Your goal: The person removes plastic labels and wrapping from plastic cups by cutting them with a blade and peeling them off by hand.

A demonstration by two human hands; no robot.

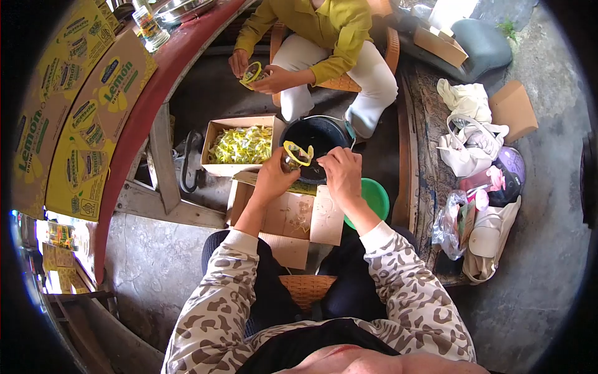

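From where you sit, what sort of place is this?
Probably a small home workshop: drink cartons stand at the left, a co-worker holds a yellow-rimmed cup, and a box of yellow-green scraps sits beside a bucket.

Yellow-rimmed cup in our left hand, over the work boxes.
Our right hand has fingertips pinched beside the cup; can't tell if they grip anything. We see a black bucket just beyond, a box of yellow-white strips to its left, a green basin to its right; a person opposite holds a similar cup.
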